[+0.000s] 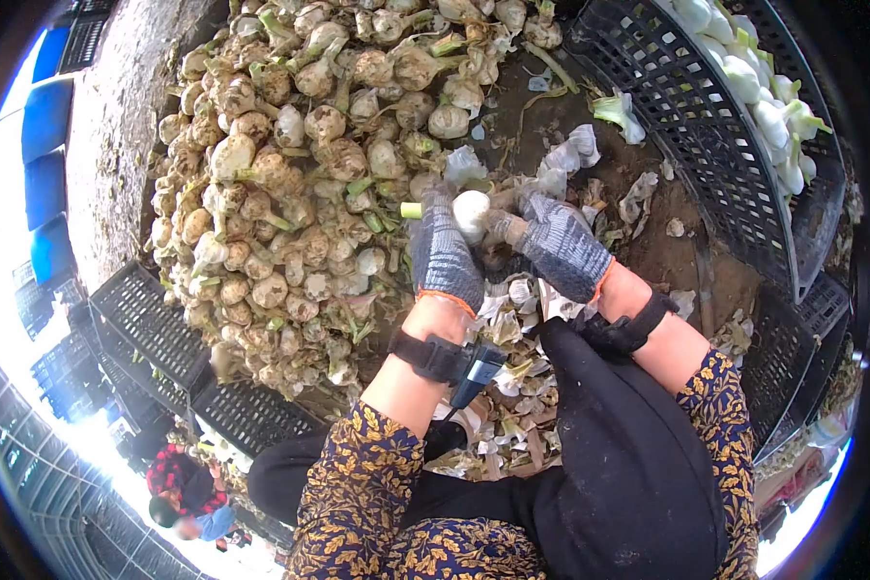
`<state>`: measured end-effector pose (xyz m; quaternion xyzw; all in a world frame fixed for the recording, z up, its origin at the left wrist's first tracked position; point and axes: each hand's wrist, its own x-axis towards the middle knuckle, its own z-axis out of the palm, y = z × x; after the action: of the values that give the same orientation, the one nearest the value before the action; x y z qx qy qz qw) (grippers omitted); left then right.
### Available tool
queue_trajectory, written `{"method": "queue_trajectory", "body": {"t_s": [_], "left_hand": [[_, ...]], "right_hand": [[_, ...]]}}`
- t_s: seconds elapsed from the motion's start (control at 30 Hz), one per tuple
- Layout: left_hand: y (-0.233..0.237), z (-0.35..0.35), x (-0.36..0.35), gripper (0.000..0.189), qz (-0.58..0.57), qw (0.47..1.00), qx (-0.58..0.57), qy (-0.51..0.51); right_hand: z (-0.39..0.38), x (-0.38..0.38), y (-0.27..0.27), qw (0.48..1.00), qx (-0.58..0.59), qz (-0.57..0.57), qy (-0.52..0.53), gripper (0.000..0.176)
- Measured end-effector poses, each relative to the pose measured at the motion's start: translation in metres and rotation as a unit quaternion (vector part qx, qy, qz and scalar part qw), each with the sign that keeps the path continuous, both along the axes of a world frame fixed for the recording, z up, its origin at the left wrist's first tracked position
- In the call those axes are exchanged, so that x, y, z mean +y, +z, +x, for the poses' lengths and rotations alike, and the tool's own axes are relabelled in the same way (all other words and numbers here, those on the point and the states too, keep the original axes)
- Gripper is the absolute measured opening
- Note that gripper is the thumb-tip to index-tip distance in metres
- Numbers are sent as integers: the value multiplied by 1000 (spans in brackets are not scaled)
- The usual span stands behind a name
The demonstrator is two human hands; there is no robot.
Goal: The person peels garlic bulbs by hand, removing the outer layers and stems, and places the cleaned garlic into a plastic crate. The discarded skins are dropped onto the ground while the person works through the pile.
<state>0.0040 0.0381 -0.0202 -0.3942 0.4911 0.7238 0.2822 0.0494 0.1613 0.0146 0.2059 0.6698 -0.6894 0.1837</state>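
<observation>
While I sit with a black cloth apron (628,454) across my lap at six o'clock, a litter of pale torn peelings (512,406) lies just beyond it on the ground, between my forearms. A black wrist strap with a small dark device (459,365) circles my left wrist.

Past that, my left hand (442,253), in a grey knit glove with an orange cuff, is closed round the left side of a white round bulb (471,211). Its fingers wrap up and over the bulb and hold it clear of the ground near the middle of the view. My right hand (561,246), gloved the same, meets the bulb from its three o'clock side, fingers curled tight and touching it. The fingertips are blurred and soiled, so I cannot tell whether they pinch the skin or perhaps grip some small tool.

Behind the bulb, from nine round to twelve o'clock, spreads a big heap of earth-coated bulbs with green stalk stubs (290,174). At one to two o'clock a black slatted plastic crate (706,164) holds clean white bulbs (768,116). Flat black plastic crates (155,329) lie at eight o'clock, and at seven, far off, is a person in a red checked top (176,478).
</observation>
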Motion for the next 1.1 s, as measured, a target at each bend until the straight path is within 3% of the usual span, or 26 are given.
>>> {"method": "queue_trajectory", "body": {"t_s": [0.1,0.17,0.2,0.27,0.4,0.5,0.6,0.67,0.73,0.77,0.8,0.83,0.87,0.9,0.93,0.97,1.0,1.03,1.07,1.1], "left_hand": [[-2,1,-1,34,-9,1000,24,1],[9,0,1,44,-13,1000,-1,-16],[2,1,0,44,-12,1000,-1,-16],[-16,2,-5,43,36,999,-10,-6],[-9,1,1,30,34,998,-47,34],[17,-3,9,31,21,999,-25,29],[10,-16,3,35,80,995,-62,23],[18,-29,12,35,85,995,-56,18],[54,-41,43,33,74,996,17,-44],[82,-43,65,34,120,990,53,-44],[102,-47,81,34,212,963,120,-119],[86,-37,76,32,339,935,69,-75],[70,-28,68,32,460,887,18,-31],[72,-24,65,32,457,889,20,-28],[73,-19,61,31,363,922,105,-84],[75,-14,57,30,263,936,187,-140],[76,-9,54,30,159,931,265,-195],[77,-4,50,30,51,908,335,-247],[78,0,47,29,-57,867,399,-294],[58,7,35,29,-7,940,235,-246]], "right_hand": [[6,1,-23,997,50,52,17,32],[13,4,-39,966,181,174,61,29],[11,4,-33,966,180,175,60,29],[4,3,-16,995,14,90,37,29],[7,2,-17,988,64,127,53,29],[20,6,-52,968,89,235,11,28],[28,13,-50,937,11,348,16,33],[33,16,-67,966,11,256,-33,33],[28,16,-53,965,6,259,-38,33],[27,14,-59,977,-28,209,-40,33],[31,15,-72,984,-64,158,-41,34],[44,16,-112,964,60,261,-4,36],[59,16,-168,770,79,529,348,37],[53,11,-156,943,127,298,82,37],[45,5,-138,969,152,19,-196,37],[52,21,-158,980,131,-18,-151,37],[34,25,-124,979,131,-20,-152,37],[6,30,-56,985,123,108,-63,38],[-14,36,-22,966,111,233,28,38],[-21,41,-67,917,187,351,33,41]]}}
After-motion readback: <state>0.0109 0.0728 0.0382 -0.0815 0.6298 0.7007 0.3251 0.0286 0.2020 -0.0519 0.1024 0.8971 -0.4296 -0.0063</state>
